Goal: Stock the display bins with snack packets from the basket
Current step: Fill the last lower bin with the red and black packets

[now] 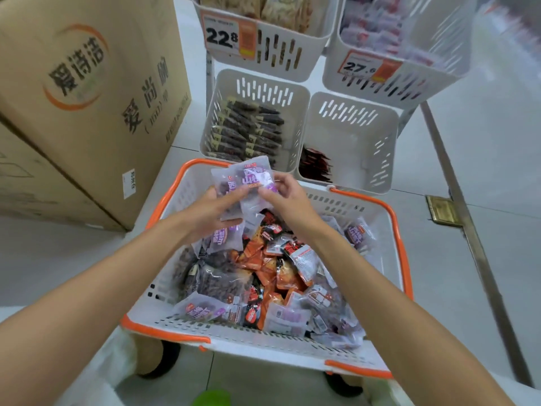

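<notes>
Two bare forearms (102, 288) reach in from the lower corners of the frame and meet over the far end of a white basket (263, 345) with an orange rim, which sits on the floor (468, 159).

The left hand (210, 212) grips a small stack of purple packets (251, 175), with the thumb on top and the fingers curled beneath. The right hand (288, 197) pinches the right edge of the same stack. The stack is raised above the basket's far rim, at the centre of the frame.

Below both hands the basket holds a loose pile of packets (272, 265) in purple, orange, red-and-black and clear wrapping.

Just beyond the basket stand two white slotted bins. The lower left bin (263, 92) holds rows of dark packets (248, 133). The lower right bin (351, 142) has only a few dark red packets (316, 168) in its near left corner.

Higher in the frame are two more bins, each with a price tag: the upper left bin (281, 51) is marked 22.8 (225, 36) and the upper right bin (395, 80) 27.6 (366, 67).

A large printed cardboard box (87, 83) fills the upper left of the frame.
</notes>
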The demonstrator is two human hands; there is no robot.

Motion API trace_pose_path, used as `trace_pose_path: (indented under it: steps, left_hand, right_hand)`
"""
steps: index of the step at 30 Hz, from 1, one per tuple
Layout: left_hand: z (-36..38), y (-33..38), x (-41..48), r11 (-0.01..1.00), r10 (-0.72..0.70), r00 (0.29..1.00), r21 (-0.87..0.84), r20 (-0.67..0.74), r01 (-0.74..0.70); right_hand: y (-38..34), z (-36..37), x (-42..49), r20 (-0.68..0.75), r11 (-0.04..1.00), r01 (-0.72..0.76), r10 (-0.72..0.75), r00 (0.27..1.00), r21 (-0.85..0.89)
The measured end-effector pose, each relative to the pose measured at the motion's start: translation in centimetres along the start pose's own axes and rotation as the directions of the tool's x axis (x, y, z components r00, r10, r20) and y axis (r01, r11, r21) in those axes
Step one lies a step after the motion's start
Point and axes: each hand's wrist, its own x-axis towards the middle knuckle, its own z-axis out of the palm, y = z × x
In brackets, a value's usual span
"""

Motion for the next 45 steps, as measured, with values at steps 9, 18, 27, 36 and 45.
trace_pose_path:
  steps: [9,18,27,36,45]
  left_hand:
    - [6.6,7.2,4.1,0.855,0.243,0.919,0.380,0.309,-0.354]
    - [16.8,18.4,10.9,0.467,0.396,0.805,0.658,0.442,-0.591]
    - [20.8,27.2,21.6,-0.126,0.438,0.768,0.878,0.467,-0.461]
    - [18.3,26.9,26.5,-0.253,0.286,0.853,0.893,0.437,-0.372]
    - [18.4,26.8,26.5,-0.210,0.314,0.846,0.900,0.431,-0.381]
  right_hand:
    - [-7.7,-10.2,0.4,0.048,0.978,0.052,-0.044,0.998,-0.204]
    - [-15.9,-20.3,2.2,0.015,0.864,0.167,-0.182,0.983,-0.476]
    - [-21.1,-34.6,11.0,-0.440,0.690,0.035,-0.500,0.746,-0.723]
    - [-20.3,-36.5,18.5,-0.199,0.492,-0.202,0.058,0.978,-0.847]
    - [-17.7,-35.2,19.4,-0.200,0.708,-0.242,0.144,0.969,-0.663]
